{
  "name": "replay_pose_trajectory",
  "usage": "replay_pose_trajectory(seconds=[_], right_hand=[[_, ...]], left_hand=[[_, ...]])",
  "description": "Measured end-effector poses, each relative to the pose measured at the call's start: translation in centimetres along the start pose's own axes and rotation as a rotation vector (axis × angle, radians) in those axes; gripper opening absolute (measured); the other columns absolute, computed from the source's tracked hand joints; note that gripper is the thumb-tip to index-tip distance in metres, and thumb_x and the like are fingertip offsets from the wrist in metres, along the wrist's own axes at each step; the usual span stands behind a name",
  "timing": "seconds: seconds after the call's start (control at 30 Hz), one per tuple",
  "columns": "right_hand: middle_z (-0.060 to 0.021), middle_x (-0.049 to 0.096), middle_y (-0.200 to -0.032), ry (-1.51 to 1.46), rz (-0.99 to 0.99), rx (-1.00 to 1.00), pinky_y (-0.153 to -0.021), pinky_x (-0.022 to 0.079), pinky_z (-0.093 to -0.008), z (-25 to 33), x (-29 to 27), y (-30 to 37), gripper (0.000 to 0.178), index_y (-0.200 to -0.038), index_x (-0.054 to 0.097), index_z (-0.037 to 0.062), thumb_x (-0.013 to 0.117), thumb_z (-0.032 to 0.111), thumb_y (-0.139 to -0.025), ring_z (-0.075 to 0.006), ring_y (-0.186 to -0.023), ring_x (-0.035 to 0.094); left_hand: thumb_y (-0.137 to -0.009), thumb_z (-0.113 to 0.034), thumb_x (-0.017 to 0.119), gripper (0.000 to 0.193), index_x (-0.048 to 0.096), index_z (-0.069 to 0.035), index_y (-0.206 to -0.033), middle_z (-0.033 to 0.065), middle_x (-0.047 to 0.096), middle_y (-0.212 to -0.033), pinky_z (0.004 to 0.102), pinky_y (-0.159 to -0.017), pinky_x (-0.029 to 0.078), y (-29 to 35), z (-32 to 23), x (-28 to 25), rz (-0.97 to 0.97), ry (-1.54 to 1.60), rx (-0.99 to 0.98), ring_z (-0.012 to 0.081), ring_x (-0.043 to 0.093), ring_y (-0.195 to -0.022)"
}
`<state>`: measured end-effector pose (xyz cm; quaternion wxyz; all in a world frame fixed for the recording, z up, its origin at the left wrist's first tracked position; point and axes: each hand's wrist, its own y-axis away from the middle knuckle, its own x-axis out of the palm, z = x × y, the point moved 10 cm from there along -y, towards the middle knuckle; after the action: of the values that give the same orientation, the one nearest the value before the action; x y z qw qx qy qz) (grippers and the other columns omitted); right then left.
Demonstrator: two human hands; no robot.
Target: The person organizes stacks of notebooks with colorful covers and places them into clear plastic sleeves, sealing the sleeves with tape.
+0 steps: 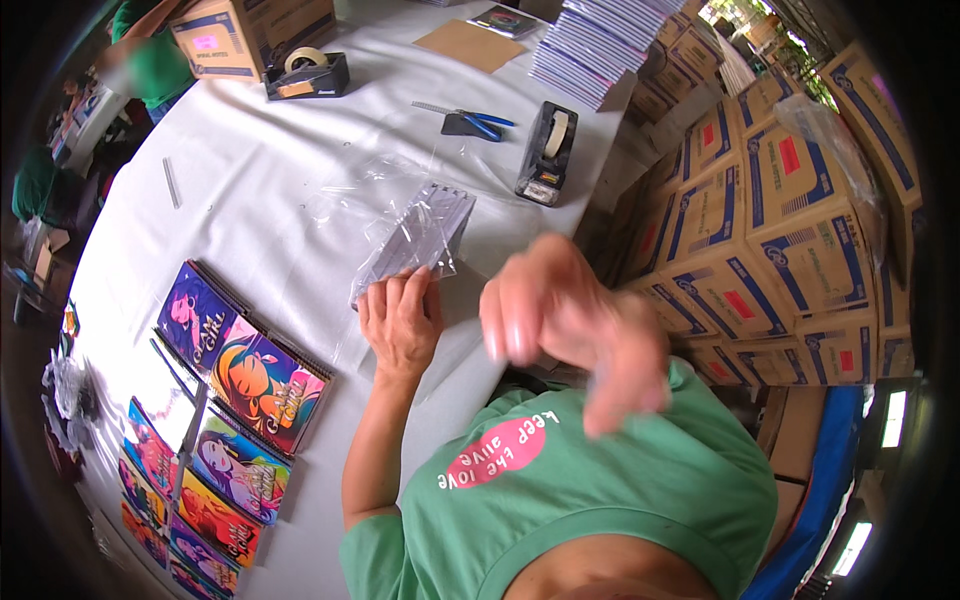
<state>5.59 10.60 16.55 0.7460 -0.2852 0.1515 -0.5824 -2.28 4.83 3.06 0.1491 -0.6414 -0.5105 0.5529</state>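
Note:
A stack of spiral notebooks (pixel 415 235) lies on the white-covered table (pixel 290 170), with a clear plastic bag (pixel 345 200) around it and crumpled beyond it. My left hand (pixel 400 318) has its fingers curled over the near end of the wrapped stack. To the right, my right hand (pixel 565 325) is raised in front of my green shirt, apart from the stack. Motion smears its fingers, and I cannot make out anything in them. Beyond the stack lie blue-handled pliers (pixel 485 122) beside a black tape dispenser (pixel 545 150).
Colourful notebooks (pixel 240 460) are laid out in piles at the left. Another tape dispenser (pixel 308 74) stands by a carton (pixel 225 40) at the back. A tall notebook stack (pixel 600 50) is at the far right edge. Stacked cartons (pixel 760 220) rise at the right. Another person (pixel 160 70) is far left.

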Motion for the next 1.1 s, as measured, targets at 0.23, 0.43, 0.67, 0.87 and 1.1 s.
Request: replay_pose_trajectory(seconds=[0.23,0.43,0.67,0.87,1.1], right_hand=[[-0.0066,0.057,-0.071,-0.172,-0.464,-0.556,-0.052,0.040,-0.0299,6.1,3.5,-1.4,0.009,-0.060,0.059,0.0107,0.065,0.005,-0.059,-0.0197,-0.055,0.058],[-0.0085,0.059,-0.073,-0.075,-0.071,-0.507,-0.045,0.040,-0.0248,7.6,3.3,-3.8,0.028,-0.077,0.057,-0.0008,0.061,0.006,-0.050,-0.0201,-0.054,0.060],[-0.0069,0.060,-0.073,0.125,-0.150,-0.937,-0.052,0.041,-0.0249,7.5,3.1,-0.3,0.032,-0.078,0.058,0.0008,0.055,0.004,-0.046,-0.0175,-0.060,0.057],[-0.0044,0.060,-0.080,0.075,-0.451,-0.609,-0.060,0.038,-0.0262,7.6,3.4,-1.4,0.024,-0.077,0.059,0.0083,0.063,0.004,-0.053,-0.0156,-0.064,0.055],[0.0027,0.053,-0.086,0.230,-0.182,-0.319,-0.074,0.032,-0.0388,7.9,2.6,-1.0,0.017,-0.073,0.061,0.0143,0.069,0.007,-0.060,-0.0117,-0.077,0.053]], left_hand=[[-0.072,-0.005,0.070,0.036,0.053,-0.011,-0.103,0.0045,0.062,-0.083,0.0350,-0.063,0.038,0.6,0.2,0.2,-0.047,-0.013,0.006,0.0220,0.055,-0.071],[-0.073,-0.004,0.070,0.039,0.050,-0.010,-0.106,0.0050,0.062,-0.083,0.0357,-0.063,0.038,1.1,0.7,-0.4,-0.069,-0.038,0.015,0.0226,0.054,-0.070],[-0.073,-0.003,0.070,0.044,0.047,-0.010,-0.110,0.0049,0.062,-0.084,0.0356,-0.063,0.038,1.0,0.1,0.1,-0.059,-0.026,0.067,0.0229,0.055,-0.069],[-0.072,-0.003,0.070,0.037,0.051,-0.010,-0.104,0.0048,0.062,-0.083,0.0358,-0.062,0.039,0.6,0.1,-0.1,-0.080,-0.024,0.075,0.0227,0.054,-0.069],[-0.071,-0.002,0.071,0.039,0.050,-0.010,-0.103,0.0059,0.062,-0.082,0.0350,-0.061,0.038,0.3,-0.2,-0.8,-0.131,0.049,0.075,0.0225,0.054,-0.068]])
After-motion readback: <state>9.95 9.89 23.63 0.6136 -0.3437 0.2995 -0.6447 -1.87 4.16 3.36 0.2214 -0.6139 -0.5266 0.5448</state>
